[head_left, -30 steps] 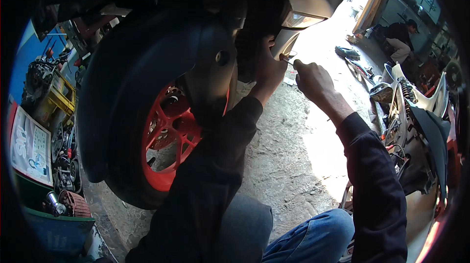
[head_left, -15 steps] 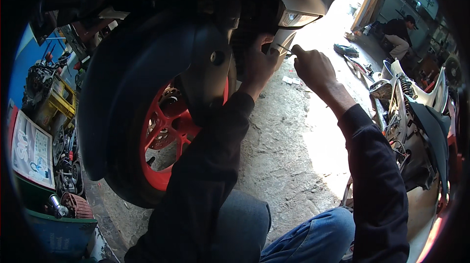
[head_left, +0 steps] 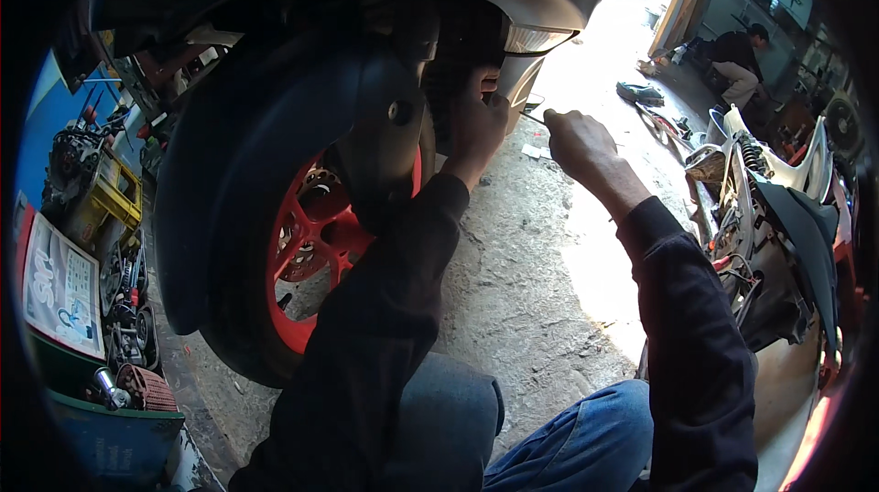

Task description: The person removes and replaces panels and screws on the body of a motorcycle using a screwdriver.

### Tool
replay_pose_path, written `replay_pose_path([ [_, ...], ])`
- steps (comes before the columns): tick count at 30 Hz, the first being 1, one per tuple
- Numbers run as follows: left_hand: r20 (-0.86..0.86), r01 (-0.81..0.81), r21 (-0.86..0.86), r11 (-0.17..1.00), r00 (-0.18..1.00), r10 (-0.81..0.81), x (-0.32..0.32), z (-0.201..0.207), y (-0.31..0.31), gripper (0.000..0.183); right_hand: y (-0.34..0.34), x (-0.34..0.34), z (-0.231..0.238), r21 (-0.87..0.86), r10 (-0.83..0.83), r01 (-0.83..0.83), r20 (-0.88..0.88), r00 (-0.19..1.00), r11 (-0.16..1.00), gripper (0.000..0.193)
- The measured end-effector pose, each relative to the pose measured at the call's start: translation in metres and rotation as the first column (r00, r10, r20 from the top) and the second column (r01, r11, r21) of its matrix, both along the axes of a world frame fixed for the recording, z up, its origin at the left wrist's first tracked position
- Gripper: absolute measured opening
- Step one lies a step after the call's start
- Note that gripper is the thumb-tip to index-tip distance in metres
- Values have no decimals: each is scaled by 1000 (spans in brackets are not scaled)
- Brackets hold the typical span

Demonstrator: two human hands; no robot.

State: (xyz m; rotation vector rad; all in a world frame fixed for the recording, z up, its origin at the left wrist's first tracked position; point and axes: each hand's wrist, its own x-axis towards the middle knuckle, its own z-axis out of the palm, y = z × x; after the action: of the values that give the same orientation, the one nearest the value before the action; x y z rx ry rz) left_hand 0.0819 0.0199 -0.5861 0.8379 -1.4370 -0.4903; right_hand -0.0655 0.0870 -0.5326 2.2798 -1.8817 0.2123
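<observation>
Beside the front wheel of a motorbike, my left hand reaches up under the front bodywork. Its fingers are bent in at the inner side of the pale lower panel, below the headlight lens; what they hold is hidden in shadow. My right hand is closed in a fist to the right of the panel. From it a thin dark shaft, like a screwdriver's, points left toward the panel edge; its handle is hidden in the fist. The dark fender and red wheel rim stand left of my arms.
At right lie a stripped motorbike frame and body parts. A person crouches at the far right. On the left are an engine, a yellow stand, a green bin and a pink basket. Small white scraps lie on the concrete.
My right hand and the thin tool have come lower, away from the panel's face toward its edge. My left hand stays at the panel. The view has shifted slightly.
</observation>
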Motion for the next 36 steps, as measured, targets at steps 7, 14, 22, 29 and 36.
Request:
replay_pose_path([
  [7, -134, -71, -117, 991, 989, 55, -12, 23, 15, 26, 6, 10, 11, -59, 26, -20, 107, 994, 998, 20],
  [14, -39, -28, 24, 999, 999, 29, 4, 41, 17, 19, 2, 20, 13, -66, 67, -61, 101, 993, 996, 24],
  [22, 120, -95, 45, 994, 989, 89, 8, 52, 27, 34, 7, 24, 12, -57, 50, -44, 120, 991, 997, 23],
  [29, -24, -35, -18, 999, 999, 34, 11, 47, 33, 37, 8, 30, 19, -46, 35, -30, 109, 993, 998, 23],
  [36, 56, 12, -7, 1000, 998, -11, 16, 53, 26, 25, 9, 32, 39, -22, 8, -7, 5, 1000, 1000, 30],
])
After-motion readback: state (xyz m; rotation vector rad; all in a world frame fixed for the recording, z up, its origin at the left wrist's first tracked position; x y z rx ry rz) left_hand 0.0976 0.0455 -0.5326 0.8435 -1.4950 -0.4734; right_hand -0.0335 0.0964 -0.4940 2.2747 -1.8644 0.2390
